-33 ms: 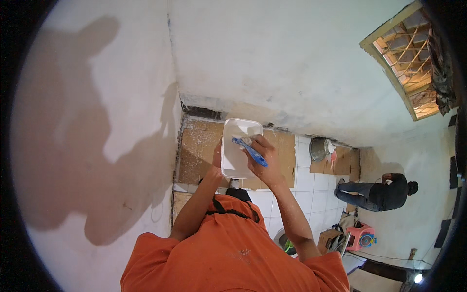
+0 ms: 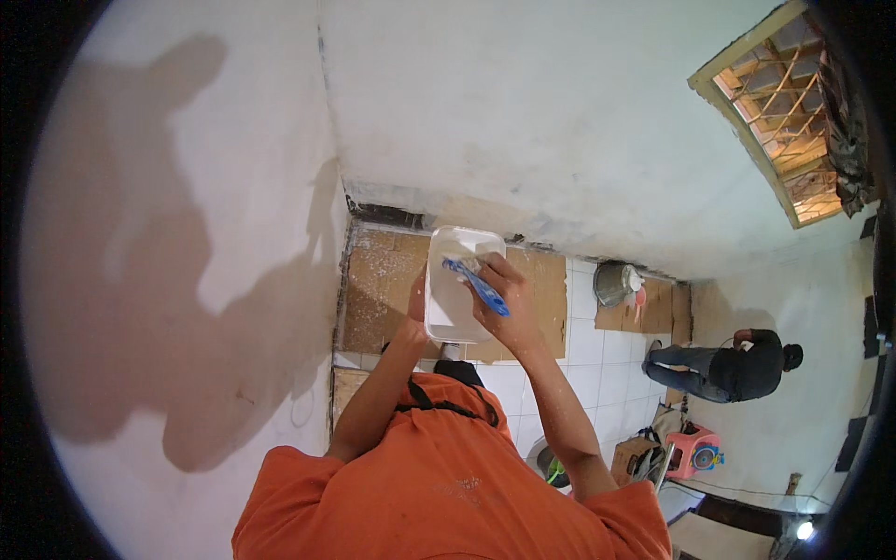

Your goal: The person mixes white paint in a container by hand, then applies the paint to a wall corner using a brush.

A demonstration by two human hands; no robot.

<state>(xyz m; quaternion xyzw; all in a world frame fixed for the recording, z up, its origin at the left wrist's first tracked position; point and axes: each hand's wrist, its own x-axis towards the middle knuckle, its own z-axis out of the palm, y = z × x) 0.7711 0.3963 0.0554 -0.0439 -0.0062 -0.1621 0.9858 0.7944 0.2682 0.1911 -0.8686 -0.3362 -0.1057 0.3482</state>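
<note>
While the left hand (image 2: 418, 297) held the white tub (image 2: 444, 322) along its outer left wall, most of its fingers hidden by the smooth, rounded-corner box, the right hand (image 2: 509, 291) reached over the tub's right edge with its fingers closed round a brush (image 2: 483, 291). The brush had a glossy blue handle, slanting across the tub's open mouth from upper left to lower right; its bristles were hard to make out. The tub, a deep oblong with a thin rim, was held up before the orange cloth shirt (image 2: 429, 485), above the floor. Pale flecks dotted the right forearm (image 2: 565, 401). Below, flat brown cardboard (image 2: 383, 285), spattered with white on the left, covered part of the square, shiny white tiles (image 2: 504, 385). Rough plaster on the wall (image 2: 523, 112) showed grey smudges, with a dark, patchy strip low down. A round grey bucket (image 2: 612, 284) stood on another cardboard piece. Farther right, a person (image 2: 747, 369) in dark clothes stood near a pink stool (image 2: 695, 446), and a slanting window (image 2: 779, 121) showed criss-cross bars in a worn frame.
</note>
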